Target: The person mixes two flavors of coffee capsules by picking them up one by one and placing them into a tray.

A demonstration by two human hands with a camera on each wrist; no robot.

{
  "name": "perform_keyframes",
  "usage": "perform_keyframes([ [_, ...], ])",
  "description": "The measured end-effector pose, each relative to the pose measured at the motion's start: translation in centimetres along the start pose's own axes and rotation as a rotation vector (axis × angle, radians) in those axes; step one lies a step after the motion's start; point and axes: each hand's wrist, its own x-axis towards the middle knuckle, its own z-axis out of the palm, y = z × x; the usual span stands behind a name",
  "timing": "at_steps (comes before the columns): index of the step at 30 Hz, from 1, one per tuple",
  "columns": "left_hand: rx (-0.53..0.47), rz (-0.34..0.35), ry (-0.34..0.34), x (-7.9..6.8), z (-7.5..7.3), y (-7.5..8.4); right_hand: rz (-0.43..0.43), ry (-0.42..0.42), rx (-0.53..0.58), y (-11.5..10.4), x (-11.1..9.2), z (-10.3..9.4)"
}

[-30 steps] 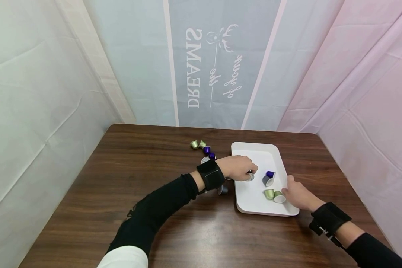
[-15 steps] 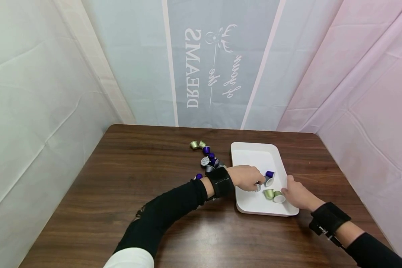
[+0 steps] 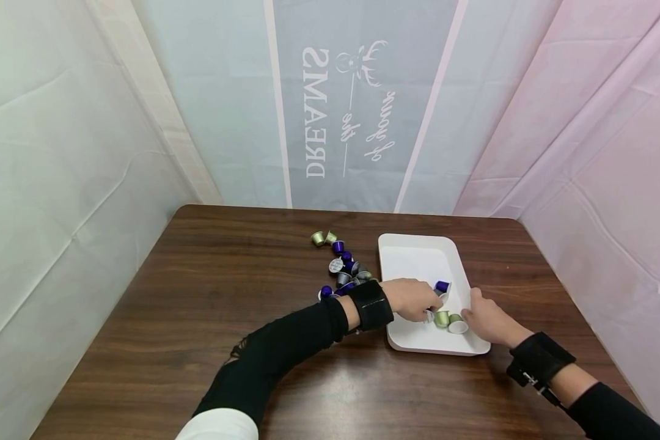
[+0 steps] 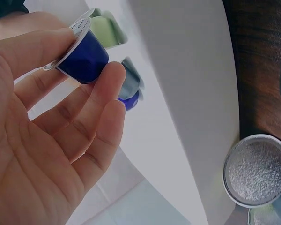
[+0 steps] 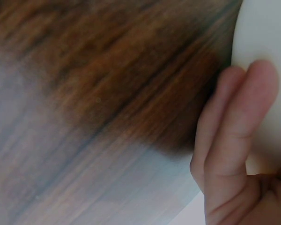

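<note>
My left hand (image 3: pixel 412 298) pinches a dark blue coffee capsule (image 4: pixel 85 58) between thumb and fingers, above the white tray (image 3: pixel 412 247). Seen from the left wrist, the capsule is tilted, with its printed lid toward the thumb. Inside the tray lie a blue capsule (image 3: pixel 442 286), a grey capsule (image 4: pixel 130 80) and two green ones, one of them a light green capsule (image 3: pixel 442 318). At the tray's right side my right hand (image 3: pixel 492 318) grips the wall, its fingers (image 5: pixel 234 126) along the outside; the thumb is partly hidden.
Left of the tray, several blue and grey capsules (image 3: pixel 343 278) lie in a loose cluster, partly behind the left wrist. Two green capsules, including a green capsule (image 3: pixel 318 238), lie farther back on the wooden table (image 3: pixel 225 275). Fabric sheets (image 3: pixel 242 110) surround the table.
My left hand has moved rightward and toward the near side over the tray, carrying the capsule close to the green ones. The right hand and tray stay in place.
</note>
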Motion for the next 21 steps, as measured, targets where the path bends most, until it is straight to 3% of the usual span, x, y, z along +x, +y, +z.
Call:
perform_keyframes([
  [12, 0.012, -0.009, -0.011, 0.2, -0.1, 0.2, -0.013, 0.009, 0.001, -0.2, -0.1, -0.2],
  [16, -0.005, -0.009, 0.005, -0.3, -0.2, -0.9, -0.006, 0.008, -0.003, -0.2, -0.1, -0.1],
  [21, -0.017, -0.008, 0.050, -2.0, -0.6, -3.3, 0.024, 0.003, -0.011, -0.2, 0.0, 0.0],
])
